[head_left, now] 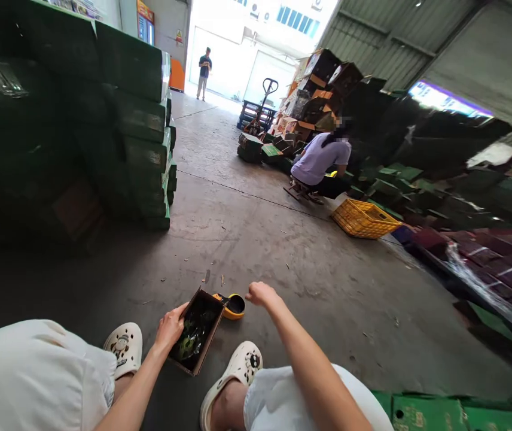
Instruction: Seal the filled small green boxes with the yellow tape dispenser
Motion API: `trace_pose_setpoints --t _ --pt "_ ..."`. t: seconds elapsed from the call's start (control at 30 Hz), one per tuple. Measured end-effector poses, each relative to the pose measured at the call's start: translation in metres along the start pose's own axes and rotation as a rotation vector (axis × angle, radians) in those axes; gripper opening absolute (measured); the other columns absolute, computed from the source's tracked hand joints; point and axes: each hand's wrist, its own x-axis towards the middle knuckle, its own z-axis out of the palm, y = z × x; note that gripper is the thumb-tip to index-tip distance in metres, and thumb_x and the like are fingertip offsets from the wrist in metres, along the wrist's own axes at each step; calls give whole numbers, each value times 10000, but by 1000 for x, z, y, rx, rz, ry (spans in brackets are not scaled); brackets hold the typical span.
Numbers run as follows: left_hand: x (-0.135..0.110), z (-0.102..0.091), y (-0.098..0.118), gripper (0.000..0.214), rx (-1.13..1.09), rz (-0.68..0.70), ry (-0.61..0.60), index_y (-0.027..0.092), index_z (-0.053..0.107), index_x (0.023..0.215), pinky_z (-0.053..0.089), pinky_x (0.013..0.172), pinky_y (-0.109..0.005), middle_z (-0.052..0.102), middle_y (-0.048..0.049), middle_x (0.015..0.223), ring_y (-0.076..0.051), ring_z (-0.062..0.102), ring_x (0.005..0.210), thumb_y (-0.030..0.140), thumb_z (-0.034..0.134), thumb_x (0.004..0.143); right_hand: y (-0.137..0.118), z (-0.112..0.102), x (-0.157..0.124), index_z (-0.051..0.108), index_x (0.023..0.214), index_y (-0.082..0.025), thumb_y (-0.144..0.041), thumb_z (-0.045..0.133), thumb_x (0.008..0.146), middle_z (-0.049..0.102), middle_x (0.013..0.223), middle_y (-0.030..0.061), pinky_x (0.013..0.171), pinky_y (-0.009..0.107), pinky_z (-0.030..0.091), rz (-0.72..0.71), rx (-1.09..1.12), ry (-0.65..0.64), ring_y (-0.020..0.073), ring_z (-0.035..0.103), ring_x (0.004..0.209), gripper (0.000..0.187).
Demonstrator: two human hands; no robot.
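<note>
Between my shoes, an open-topped cardboard box [218, 331] is tilted towards me. Inside it lie dark, shiny, plastic-looking contents with some green [189, 340]. My left hand [170, 328] grips the box's left wall, its fingers partly hidden by the edge. Just past the box's right side, a yellow and black round object [235, 307], perhaps a tape dispenser, rests on the floor. To the right of that object, my right hand [261, 294] is raised with its fingers curled closed; what they hold, if anything, is too small to make out.
Stacked green boxes [142, 120] rise at the left. A person [321, 157] squats ahead right beside a yellow crate [363, 218], near heaped cartons. A pallet jack [262, 105] and another person [204, 70] are farther back. Flat green cardboard [435, 412] lies at lower right.
</note>
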Motion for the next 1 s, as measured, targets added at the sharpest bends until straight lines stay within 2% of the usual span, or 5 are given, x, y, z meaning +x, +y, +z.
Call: trace_pose_setpoints --t 0.27,0.5,0.63,0.77,1.0 --pt "21 2 -4 540 -84 44 6 341 649 1435 491 1054 -283 703 3 1392 -224 633 1331 135 513 956 -41 141 67 711 1219 -167 -183 736 877 738 1275 196 991 397 530 38 196 -101 318 697 1223 343" --pt "42 0 4 537 -71 75 -10 356 644 1439 503 1038 -282 702 11 1387 -227 646 1315 144 515 963 -30 192 105 588 1296 -114 -180 568 1002 725 1280 209 1168 368 324 23 323 -14 268 667 1255 302" --pt "53 -1 14 533 -49 95 -59 365 642 1439 498 1054 -290 692 17 1399 -234 642 1320 154 527 963 -20 186 114 586 1231 -130 -304 474 1074 740 1234 203 989 345 436 62 385 34 293 709 1159 259" --pt "61 -6 26 570 -8 74 -116 388 642 1436 460 1104 -307 677 32 1424 -240 612 1355 126 538 940 4 148 116 563 1206 -159 -462 334 1116 750 1189 185 829 310 464 161 438 109 286 727 1102 390" --pt "48 -23 19 686 -2 -35 -98 307 532 1543 429 1141 -365 622 -58 1501 -278 571 1396 168 638 880 -17 82 77 575 1085 -234 -616 665 936 777 1051 78 721 260 424 -2 613 295 263 736 1003 420"
